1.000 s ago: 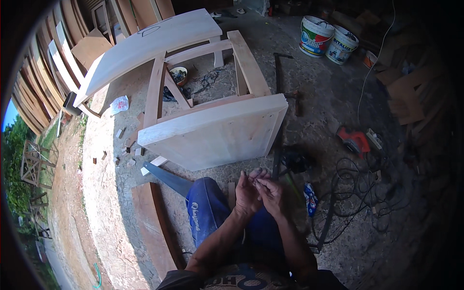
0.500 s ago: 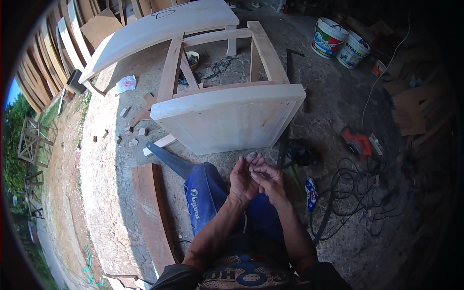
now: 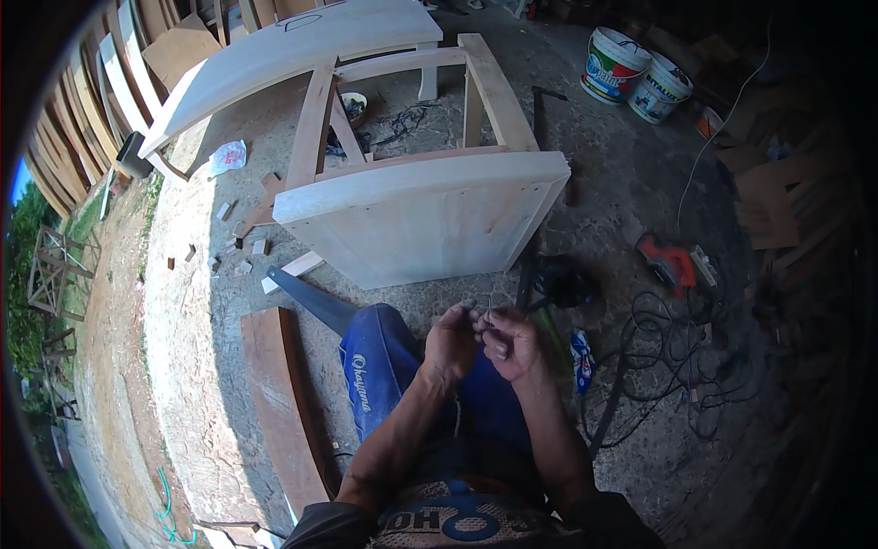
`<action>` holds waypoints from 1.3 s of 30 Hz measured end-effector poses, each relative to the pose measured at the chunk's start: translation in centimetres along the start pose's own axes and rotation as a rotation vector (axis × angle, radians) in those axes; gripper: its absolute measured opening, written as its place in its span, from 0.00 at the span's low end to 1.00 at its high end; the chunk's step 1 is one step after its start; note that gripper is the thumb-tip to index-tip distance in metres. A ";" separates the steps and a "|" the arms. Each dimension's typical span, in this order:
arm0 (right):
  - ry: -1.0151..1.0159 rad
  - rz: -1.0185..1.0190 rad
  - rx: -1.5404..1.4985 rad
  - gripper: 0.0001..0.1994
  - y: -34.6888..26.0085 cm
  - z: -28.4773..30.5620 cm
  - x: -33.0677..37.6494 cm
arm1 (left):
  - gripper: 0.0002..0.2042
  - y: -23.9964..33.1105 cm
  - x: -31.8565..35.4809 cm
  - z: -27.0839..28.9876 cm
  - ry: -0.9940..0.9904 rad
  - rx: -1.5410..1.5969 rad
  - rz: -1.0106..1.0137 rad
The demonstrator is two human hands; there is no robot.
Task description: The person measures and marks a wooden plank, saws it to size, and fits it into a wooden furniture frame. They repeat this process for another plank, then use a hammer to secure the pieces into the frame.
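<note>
My left hand (image 3: 450, 342) and my right hand (image 3: 512, 344) meet in front of me, over my knee in blue trousers (image 3: 384, 361). Between their fingertips they pinch a small thin metal piece (image 3: 488, 311), like a nail or a bit; it is too small to tell which. Just beyond my hands stands a pale wooden furniture frame (image 3: 430, 215) on the concrete, its flat panel facing me. A dark power tool (image 3: 558, 282) lies on the ground close to my right hand.
Two paint buckets (image 3: 636, 75) stand at the back right. An orange power tool (image 3: 666, 261) and tangled black cables (image 3: 681, 352) lie to the right. A brown curved board (image 3: 283, 403) lies at my left. Wood offcuts (image 3: 240, 247) and stacked planks (image 3: 78, 101) are at the left.
My view has shifted, so the wooden frame sits more to the right and lower in the picture. My hands have stayed together in front of me, working the small piece.
</note>
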State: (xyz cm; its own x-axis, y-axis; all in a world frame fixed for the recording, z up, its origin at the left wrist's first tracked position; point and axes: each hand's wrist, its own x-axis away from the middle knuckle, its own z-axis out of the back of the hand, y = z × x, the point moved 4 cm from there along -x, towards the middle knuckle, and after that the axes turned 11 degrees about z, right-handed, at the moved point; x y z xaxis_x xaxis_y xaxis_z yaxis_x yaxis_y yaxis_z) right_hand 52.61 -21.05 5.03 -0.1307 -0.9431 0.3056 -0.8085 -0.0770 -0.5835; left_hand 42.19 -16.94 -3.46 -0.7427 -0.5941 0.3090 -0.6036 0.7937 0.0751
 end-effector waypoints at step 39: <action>0.454 0.256 1.925 0.20 5.2 36.5 -5.0 | 0.08 13.1 -9.5 -28.4 0.118 -1.816 -0.620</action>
State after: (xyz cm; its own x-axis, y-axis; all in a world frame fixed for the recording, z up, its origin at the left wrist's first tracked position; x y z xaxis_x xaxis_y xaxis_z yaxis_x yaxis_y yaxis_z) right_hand 69.98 -28.58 -26.98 -0.4821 -0.8746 0.0517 0.7767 -0.4539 -0.4367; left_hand 49.58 2.78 21.53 -0.5071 -0.8563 -0.0981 0.3029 -0.2836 0.9099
